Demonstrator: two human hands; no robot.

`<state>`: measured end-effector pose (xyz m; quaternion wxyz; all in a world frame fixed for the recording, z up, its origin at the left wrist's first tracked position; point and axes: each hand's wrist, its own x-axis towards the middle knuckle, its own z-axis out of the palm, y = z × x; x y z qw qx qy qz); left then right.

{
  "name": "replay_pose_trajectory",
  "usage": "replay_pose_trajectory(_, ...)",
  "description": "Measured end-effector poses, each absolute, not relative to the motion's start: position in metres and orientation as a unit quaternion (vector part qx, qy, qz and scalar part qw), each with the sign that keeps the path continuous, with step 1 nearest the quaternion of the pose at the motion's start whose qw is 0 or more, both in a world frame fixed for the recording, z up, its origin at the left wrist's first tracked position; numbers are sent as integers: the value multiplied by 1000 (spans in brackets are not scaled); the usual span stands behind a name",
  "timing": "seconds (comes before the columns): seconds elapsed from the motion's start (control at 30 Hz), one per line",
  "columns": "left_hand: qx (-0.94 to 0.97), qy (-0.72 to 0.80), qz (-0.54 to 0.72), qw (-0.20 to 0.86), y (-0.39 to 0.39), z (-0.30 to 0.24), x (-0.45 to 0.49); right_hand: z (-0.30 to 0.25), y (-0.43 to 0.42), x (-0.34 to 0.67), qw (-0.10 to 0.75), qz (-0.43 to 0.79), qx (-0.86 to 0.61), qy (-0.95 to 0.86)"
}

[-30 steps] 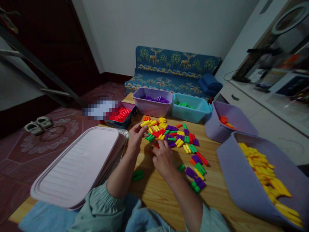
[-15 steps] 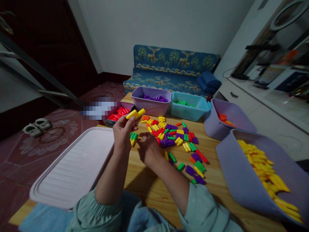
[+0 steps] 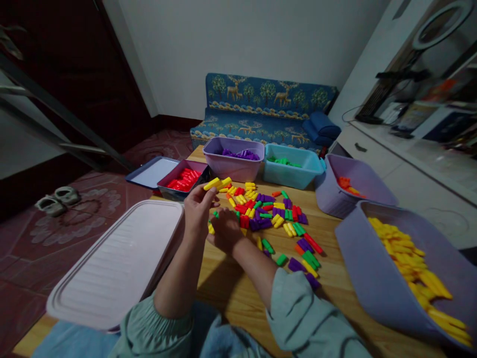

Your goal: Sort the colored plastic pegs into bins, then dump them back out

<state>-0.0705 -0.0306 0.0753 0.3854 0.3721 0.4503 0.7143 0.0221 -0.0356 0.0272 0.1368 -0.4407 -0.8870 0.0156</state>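
My left hand (image 3: 197, 209) is raised over the near left side of the pile, closed in a pinch on yellow plastic building pieces (image 3: 218, 184). Just right of it and lower, my right hand (image 3: 225, 229) reaches down at the pile's left edge with its fingers curled. Bits of green and yellow (image 3: 211, 228) show between the two hands; whether the right fingers grip them is hidden. Beyond the right hand, a loose pile of red, yellow, purple, green and orange pieces (image 3: 266, 209) spreads over the wooden table (image 3: 231, 288).
A metal box (image 3: 169, 193) holds red pieces. Behind stand a purple bin (image 3: 238, 171) with purple pieces and a turquoise bin (image 3: 290, 176) with green ones. Rightward are a bin (image 3: 326, 194) with orange pieces and a large bin (image 3: 365, 268) with yellow ones. A pale lid (image 3: 119, 263) lies left.
My left hand has moved slightly right and down with the yellow pieces. My right hand has shifted slightly left, its fingers more curled and closer to my left wrist.
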Motion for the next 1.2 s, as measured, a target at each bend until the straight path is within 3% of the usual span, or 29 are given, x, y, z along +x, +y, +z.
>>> replay_pose_trajectory(0.07, 371, 453, 701, 406, -29, 71, -68, 34, -39, 44, 167, 43, -454, -874)
replay_pose_trajectory(0.17, 353, 440, 682, 465, -28, 65, -61, 40, -44, 85, 303, 132, -517, -789)
replay_pose_trajectory(0.3, 303, 403, 629, 591, -27, 57, -45, 35, -46, 135, 509, 436, -533, -516)
replay_pose_trajectory(0.37, 290, 377, 592, 650, -28, 54, -36, 31, -48, 149, 562, 564, -477, -372)
replay_pose_trajectory(0.47, 301, 392, 539, 682, -33, 51, -26, 28, -50, 157, 579, 637, -419, -288)
replay_pose_trajectory(0.67, 454, 474, 455, 602, -40, 45, -14, 38, -59, 148, 578, 625, -421, -313)
replay_pose_trajectory(0.93, 454, 479, 517, 546, -33, 30, -14, 29, -60, 147, 519, 597, -459, -404)
replay_pose_trajectory(1.2, 488, 486, 518, 508, -28, 17, -12, 23, -56, 151, 526, 516, -521, -430)
